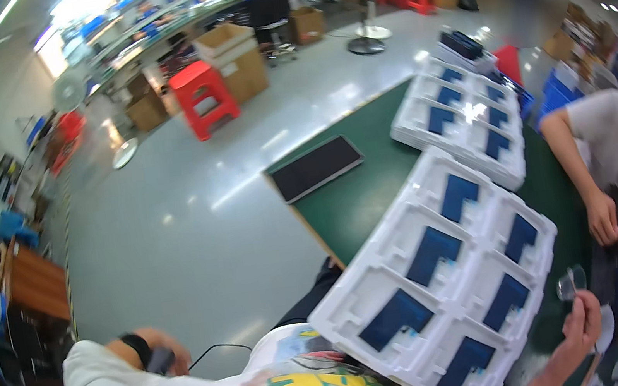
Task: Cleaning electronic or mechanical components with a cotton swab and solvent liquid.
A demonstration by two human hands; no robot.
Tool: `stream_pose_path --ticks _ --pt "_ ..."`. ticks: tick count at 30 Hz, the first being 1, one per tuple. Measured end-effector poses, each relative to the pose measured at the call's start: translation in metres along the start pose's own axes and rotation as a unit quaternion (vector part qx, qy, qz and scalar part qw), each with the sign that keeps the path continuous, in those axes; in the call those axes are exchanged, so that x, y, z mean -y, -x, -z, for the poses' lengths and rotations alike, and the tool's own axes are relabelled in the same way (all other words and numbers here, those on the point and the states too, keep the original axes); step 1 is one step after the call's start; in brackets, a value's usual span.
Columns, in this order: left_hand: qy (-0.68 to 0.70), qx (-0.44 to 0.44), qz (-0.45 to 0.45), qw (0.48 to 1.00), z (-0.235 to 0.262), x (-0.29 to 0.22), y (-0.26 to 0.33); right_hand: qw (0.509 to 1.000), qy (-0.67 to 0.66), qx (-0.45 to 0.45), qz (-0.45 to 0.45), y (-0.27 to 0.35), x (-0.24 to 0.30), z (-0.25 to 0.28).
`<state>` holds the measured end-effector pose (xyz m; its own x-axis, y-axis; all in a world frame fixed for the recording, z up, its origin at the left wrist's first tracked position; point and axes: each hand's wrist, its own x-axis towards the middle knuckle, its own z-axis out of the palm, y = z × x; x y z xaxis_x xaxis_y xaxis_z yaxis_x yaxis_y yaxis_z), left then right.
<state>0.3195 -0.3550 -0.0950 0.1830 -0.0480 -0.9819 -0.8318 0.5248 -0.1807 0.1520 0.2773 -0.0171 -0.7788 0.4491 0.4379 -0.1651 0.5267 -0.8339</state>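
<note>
At the lower right my right hand (581, 323) is closed, fingertips pinched together, beside a small clear round piece (570, 283). A thin pale line crosses that piece; what the fingers hold is too small to make out. Under the hand lies a white disc (605, 327). My left hand (177, 354) hangs low on the left, away from the table, with a black band (137, 348) at its wrist. Next to the band is a dark grey block, and the fingers are mostly hidden. Before me a white plastic tray (480, 245) holds several dark blue screen panels (433, 255) in compartments.
Beyond it, a stack of similar trays (402, 127) stands on the green table (362, 213). A black flat panel (318, 168) lies near the table's corner. To the right, another person's hand (603, 218) holds a thin stick. A red stool (203, 97) and cartons (242, 73) stand on the floor.
</note>
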Motion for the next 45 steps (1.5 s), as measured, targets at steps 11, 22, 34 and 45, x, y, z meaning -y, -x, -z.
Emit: stream_pose_path --ticks 11,22,34,45 --pt "0.077 -0.053 -0.032 0.995 -0.026 0.061 -0.056 0.998 0.052 0.019 0.01 -0.007 0.031 -0.019" --pt "0.069 -0.127 -0.061 0.988 -0.029 0.052 -0.087 0.998 0.041 0.043 -0.008 -0.004 0.024 -0.019" --pt "0.068 -0.188 -0.068 0.977 -0.042 0.046 -0.111 0.998 0.046 0.036 -0.013 -0.005 0.027 -0.025" --pt "0.075 -0.242 -0.055 0.966 -0.059 0.054 -0.12 0.998 0.059 0.028 0.001 -0.007 0.027 -0.026"
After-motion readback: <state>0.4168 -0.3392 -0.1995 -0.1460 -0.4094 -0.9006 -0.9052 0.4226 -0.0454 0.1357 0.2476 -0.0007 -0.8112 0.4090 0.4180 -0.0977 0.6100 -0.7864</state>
